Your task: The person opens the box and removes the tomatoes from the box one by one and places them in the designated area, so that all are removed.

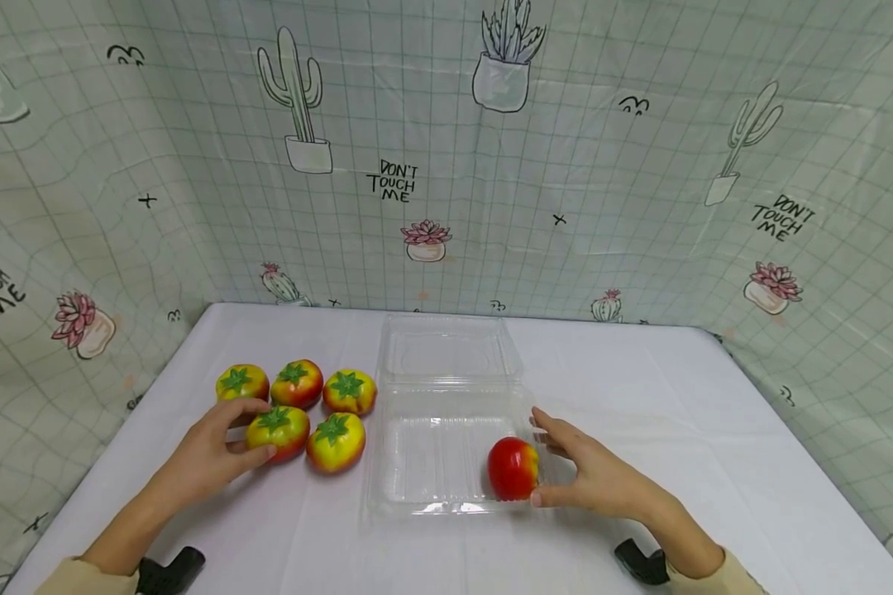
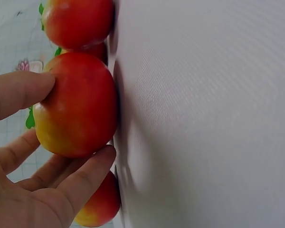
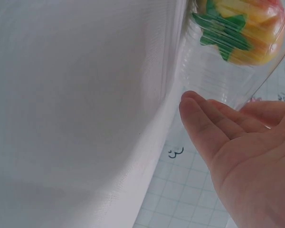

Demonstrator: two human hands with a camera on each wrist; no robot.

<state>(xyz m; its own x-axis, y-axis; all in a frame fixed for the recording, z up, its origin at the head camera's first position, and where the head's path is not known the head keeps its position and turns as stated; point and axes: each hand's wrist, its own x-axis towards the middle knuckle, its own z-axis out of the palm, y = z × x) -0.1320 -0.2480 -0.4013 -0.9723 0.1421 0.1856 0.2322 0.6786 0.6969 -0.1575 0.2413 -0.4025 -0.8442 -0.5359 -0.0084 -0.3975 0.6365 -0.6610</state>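
Note:
My left hand (image 1: 207,453) grips a red-and-yellow tomato (image 1: 283,435) with a green star-shaped top, at the near left of a group. In the left wrist view the thumb presses on one side of this tomato (image 2: 80,107), and the fingers curl round the other. Another tomato (image 1: 336,445) sits just right of it. My right hand (image 1: 599,475) is at the right wall of a clear plastic clamshell box (image 1: 424,459), thumb and fingers spread apart. A tomato (image 1: 512,468) lies on its side in the box's near right corner; its green top (image 3: 223,31) shows through the wall.
Behind the gripped tomato stand three more in a row: left (image 1: 241,383), middle (image 1: 298,383) and right (image 1: 350,392). The box's lid (image 1: 450,347) lies folded back, away from me. A white cloth covers the table (image 1: 640,388), and a cactus-print curtain (image 1: 446,165) hangs behind.

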